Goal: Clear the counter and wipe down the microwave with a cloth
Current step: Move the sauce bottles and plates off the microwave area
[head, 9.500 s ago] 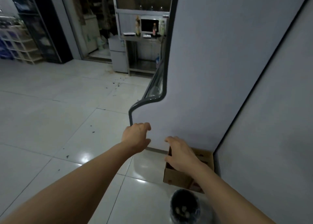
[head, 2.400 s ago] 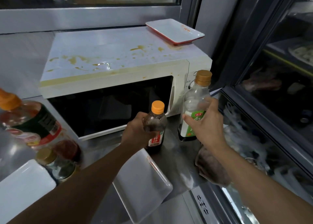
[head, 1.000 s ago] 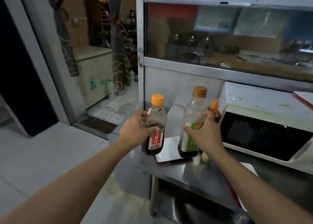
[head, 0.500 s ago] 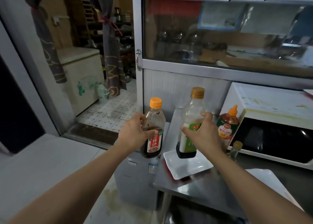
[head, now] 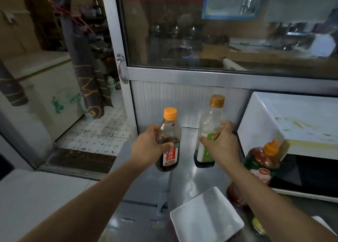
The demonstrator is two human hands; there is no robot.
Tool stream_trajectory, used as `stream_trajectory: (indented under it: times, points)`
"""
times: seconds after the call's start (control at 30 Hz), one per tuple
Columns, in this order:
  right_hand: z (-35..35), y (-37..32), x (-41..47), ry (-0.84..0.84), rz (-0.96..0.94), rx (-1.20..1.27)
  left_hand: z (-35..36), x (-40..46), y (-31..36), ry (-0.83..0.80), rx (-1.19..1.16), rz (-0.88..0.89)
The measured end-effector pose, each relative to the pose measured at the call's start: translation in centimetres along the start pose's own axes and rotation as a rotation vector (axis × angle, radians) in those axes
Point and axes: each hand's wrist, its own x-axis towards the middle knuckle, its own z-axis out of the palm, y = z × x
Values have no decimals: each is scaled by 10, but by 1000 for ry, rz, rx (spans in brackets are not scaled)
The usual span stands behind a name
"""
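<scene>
My left hand grips a small dark sauce bottle with an orange cap and a red label. My right hand grips a taller clear bottle with a brown cap and a green label; a little dark liquid sits at its bottom. Both bottles are upright over the left end of the steel counter. The white microwave stands at the right, its top smeared with yellowish stains.
A green-labelled bottle with an orange spout stands in front of the microwave, beside my right forearm. A white square dish lies at the counter's front. A glass-fronted cabinet rises behind. A white chest freezer stands beyond the doorway at left.
Both hands have carried the two bottles farther left and lower over the counter's left end. The view has tilted down and closer to the counter.
</scene>
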Motion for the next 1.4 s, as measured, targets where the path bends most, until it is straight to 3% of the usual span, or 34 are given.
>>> stream_trajectory:
  times: [0.2, 0.67, 1.07, 1.4]
  points:
    - [20, 11, 51, 67, 46, 5, 23, 71, -4, -72, -28, 18]
    - [43, 66, 122, 334, 294, -3, 99, 211, -13, -447, -170, 234]
    - [77, 138, 204, 390, 360, 8, 188, 266, -22, -411, -195, 271]
    - [95, 173, 224, 438, 262, 30, 222, 276, -32, -399, -210, 276]
